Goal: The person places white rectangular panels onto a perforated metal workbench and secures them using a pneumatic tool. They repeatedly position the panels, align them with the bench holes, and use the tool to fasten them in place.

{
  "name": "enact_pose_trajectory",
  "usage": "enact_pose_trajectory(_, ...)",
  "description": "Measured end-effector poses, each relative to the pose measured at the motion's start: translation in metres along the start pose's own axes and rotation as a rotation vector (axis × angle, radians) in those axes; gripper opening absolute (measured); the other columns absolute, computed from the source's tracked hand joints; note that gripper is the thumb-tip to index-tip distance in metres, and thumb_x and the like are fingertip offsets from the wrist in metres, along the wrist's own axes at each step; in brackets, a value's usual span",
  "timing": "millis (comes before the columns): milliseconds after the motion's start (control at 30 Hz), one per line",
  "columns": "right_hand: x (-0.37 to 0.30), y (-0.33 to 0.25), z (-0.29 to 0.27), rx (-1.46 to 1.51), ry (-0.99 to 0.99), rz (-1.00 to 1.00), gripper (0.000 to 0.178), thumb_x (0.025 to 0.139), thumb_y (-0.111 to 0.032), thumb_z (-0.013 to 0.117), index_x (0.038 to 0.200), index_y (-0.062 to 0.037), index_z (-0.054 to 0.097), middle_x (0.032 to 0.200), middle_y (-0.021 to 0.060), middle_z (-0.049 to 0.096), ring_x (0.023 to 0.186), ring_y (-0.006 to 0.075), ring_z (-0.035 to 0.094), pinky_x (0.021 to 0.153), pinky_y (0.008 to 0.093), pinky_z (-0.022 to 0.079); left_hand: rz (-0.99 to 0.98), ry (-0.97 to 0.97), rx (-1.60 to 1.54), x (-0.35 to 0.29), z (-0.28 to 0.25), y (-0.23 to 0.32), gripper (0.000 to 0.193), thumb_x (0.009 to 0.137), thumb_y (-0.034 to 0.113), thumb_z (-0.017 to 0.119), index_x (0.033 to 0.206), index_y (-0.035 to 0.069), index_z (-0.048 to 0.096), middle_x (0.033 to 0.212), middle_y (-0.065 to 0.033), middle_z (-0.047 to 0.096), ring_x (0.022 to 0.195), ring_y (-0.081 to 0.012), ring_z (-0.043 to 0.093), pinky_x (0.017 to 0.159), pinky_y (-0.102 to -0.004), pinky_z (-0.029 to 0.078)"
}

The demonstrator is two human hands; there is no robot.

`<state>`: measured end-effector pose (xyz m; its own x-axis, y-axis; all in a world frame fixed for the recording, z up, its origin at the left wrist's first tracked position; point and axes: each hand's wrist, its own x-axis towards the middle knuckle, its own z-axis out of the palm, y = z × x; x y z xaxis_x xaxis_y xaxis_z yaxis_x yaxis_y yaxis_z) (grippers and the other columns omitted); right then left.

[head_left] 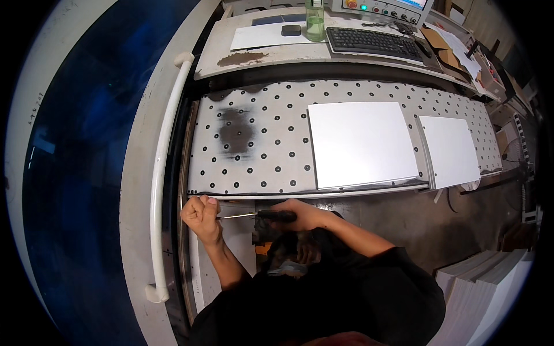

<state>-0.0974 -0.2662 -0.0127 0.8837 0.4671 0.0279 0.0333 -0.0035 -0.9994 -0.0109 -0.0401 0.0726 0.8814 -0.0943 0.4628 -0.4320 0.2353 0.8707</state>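
My right hand [303, 212] is wrapped round the black handle of a tool with a thin metal shaft [238, 215], which looks like a screwdriver. The shaft points left and its end meets my left hand [200, 214]. That hand is closed in a fist, thumb on top, by the near left corner of the machine bed; whatever lies inside its fingers is hidden. Both hands are just this side of the pale bed [277, 121], which is dotted with black round studs. On the bed lie a large white panel [363, 144] and a smaller white panel [450, 151].
A white handrail [159, 173] runs along the blue-windowed machine at left. Beyond the bed, a worn shelf carries a keyboard [375, 44], a green bottle [315, 23] and a small black box [291, 30]. White panels [482, 288] are stacked at lower right.
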Motion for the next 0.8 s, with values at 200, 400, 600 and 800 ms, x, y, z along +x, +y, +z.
enact_pose_trajectory(200, -0.002, 0.005, -0.003, 0.013, -0.032, -0.018, 0.023, 0.092, -0.018, 0.072, 0.105, 0.0004, 0.066, 0.081, 0.0064, 0.066, 0.073, 0.0113, 0.059, 0.068, 0.0298, 0.049, -0.150, -0.221, -0.133, 0.008, -0.008, -0.001, 0.038, 0.088, 0.007, 0.069, 0.070, 0.011, 0.035, 0.060, 0.0015, 0.036, 0.054, -0.0078, 0.028, 0.048, -0.0264, 0.026)
enact_pose_trajectory(400, -0.003, -0.006, -0.005, -0.017, -0.049, 0.072, 0.028, 0.092, -0.022, 0.072, 0.109, 0.0004, 0.067, 0.086, 0.0116, 0.068, 0.082, 0.0160, 0.060, 0.077, 0.0338, 0.048, -0.240, -0.312, -0.241, 0.007, -0.005, 0.000, 0.034, 0.089, 0.022, 0.069, 0.075, 0.009, 0.041, 0.064, -0.0034, 0.041, 0.056, -0.0118, 0.036, 0.051, -0.0263, 0.032)
enact_pose_trajectory(600, -0.003, -0.007, -0.003, -0.165, 0.065, 0.041, 0.028, 0.091, -0.026, 0.070, 0.102, -0.0006, 0.068, 0.078, 0.0142, 0.066, 0.070, 0.0219, 0.062, 0.068, 0.0359, 0.049, -0.229, -0.244, -0.037, 0.002, -0.005, -0.006, 0.025, 0.090, 0.013, 0.069, 0.077, 0.004, 0.050, 0.068, -0.0036, 0.050, 0.063, -0.0096, 0.041, 0.058, -0.0243, 0.034)
enact_pose_trajectory(800, -0.003, -0.017, -0.004, -0.179, 0.051, 0.077, 0.031, 0.092, -0.027, 0.069, 0.106, 0.0002, 0.066, 0.082, 0.0183, 0.065, 0.074, 0.0254, 0.059, 0.074, 0.0386, 0.048, -0.041, -0.068, 0.135, -0.003, -0.003, -0.019, 0.034, 0.091, 0.007, 0.067, 0.067, 0.006, 0.043, 0.065, -0.0016, 0.045, 0.059, -0.0087, 0.037, 0.054, -0.0241, 0.029)
